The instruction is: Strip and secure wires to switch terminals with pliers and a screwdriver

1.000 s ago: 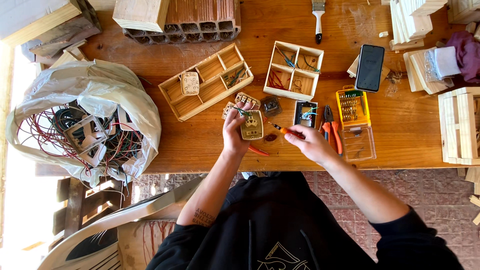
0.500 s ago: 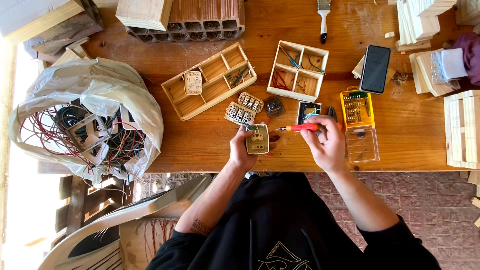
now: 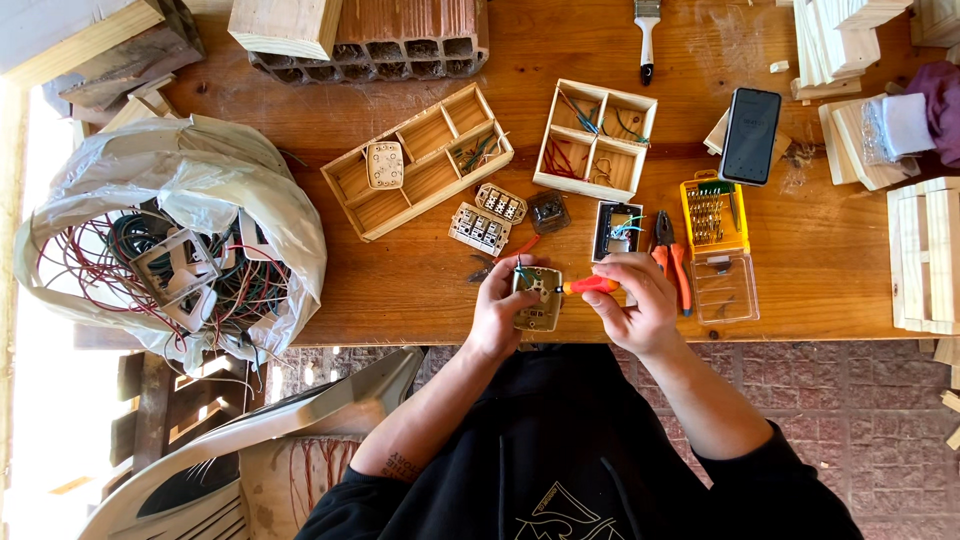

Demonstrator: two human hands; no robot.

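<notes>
My left hand [image 3: 497,312] grips a small beige electrical socket module [image 3: 537,298] with short green wires sticking out, held over the front edge of the wooden table [image 3: 420,270]. My right hand [image 3: 634,302] holds an orange-handled screwdriver [image 3: 590,285], its tip touching the module's face. Red-handled pliers [image 3: 668,262] lie just beyond my right hand. Two white switch modules [image 3: 488,217] and a dark one [image 3: 548,211] lie behind my left hand.
A wooden tray [image 3: 440,165] and a smaller tray with wire scraps [image 3: 597,140] sit mid-table. A yellow bit case [image 3: 714,225], phone [image 3: 751,135], paintbrush [image 3: 647,35], brick [image 3: 390,35] and wood blocks [image 3: 920,255] surround them. A plastic bag of wires [image 3: 170,245] hangs left.
Both hands drew closer to me, bringing the module to the table's front edge. The screwdriver now points left into the module's face.
</notes>
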